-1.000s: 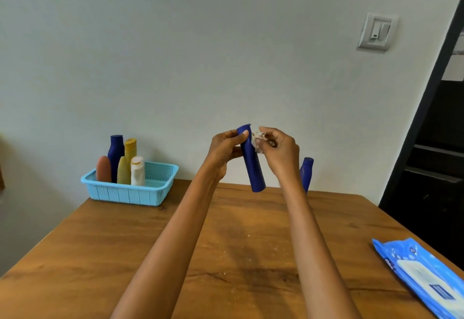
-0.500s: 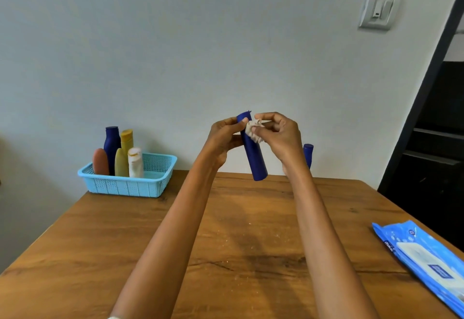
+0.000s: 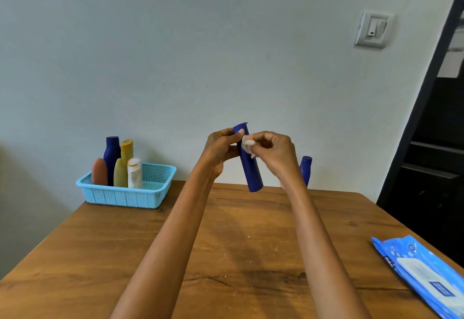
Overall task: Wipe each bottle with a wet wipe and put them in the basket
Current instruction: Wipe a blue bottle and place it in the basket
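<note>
Since a second ago our wad of wipe has slid from the bottle's top to just below it.

Nearest, the wipes pack overhangs the desk at its right edge. Above open wood, our left hand grips the tilted blue bottle; right hand fingers pinch the wet wipe against it. Farther, another blue bottle stands half hidden; the basket at the far left corner holds five bottles upright.

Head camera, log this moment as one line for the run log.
step: wiping | left hand: grips dark blue bottle | right hand: pinches wet wipe against bottle | light blue basket: five bottles | table: one blue bottle left
</note>
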A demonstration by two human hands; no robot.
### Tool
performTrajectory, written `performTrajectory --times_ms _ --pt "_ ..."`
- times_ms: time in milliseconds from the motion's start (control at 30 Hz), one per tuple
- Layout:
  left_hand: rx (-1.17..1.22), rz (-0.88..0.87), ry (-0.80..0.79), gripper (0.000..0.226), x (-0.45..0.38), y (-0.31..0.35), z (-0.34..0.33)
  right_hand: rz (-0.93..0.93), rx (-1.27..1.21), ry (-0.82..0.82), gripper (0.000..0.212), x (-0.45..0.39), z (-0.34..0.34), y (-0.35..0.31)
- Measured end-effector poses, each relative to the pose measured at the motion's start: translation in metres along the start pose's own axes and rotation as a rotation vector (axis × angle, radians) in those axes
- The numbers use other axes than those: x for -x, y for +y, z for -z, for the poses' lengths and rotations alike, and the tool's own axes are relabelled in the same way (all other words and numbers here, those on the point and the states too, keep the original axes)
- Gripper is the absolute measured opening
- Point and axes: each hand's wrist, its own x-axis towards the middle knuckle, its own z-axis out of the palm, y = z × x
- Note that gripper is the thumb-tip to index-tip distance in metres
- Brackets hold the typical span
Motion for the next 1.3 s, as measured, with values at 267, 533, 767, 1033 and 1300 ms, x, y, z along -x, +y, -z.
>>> performTrajectory --times_ms 267,533,767,1033,1300 --pt "0.074 0.041 0.091 0.007 -0.001 -0.003 0.006 -0.202 0.098 -0.016 0.007 0.002 0.007 0.015" --pt "0.097 0.016 0.166 0.022 -0.004 -0.003 0.008 -0.245 0.105 -0.36 0.014 0.004 0.012 0.008" --pt "0.147 0.028 0.199 0.01 -0.006 -0.004 0.01 -0.116 0.127 -0.06 0.016 0.0 0.005 0.011" --pt "0.165 0.02 0.254 0.009 -0.008 -0.009 0.018 -0.318 0.213 -0.223 0.01 0.002 0.011 0.021" --pt "0.131 0.061 0.033 0.011 -0.009 -0.008 0.017 -0.206 -0.046 0.049 0.014 -0.002 0.0 0.021"
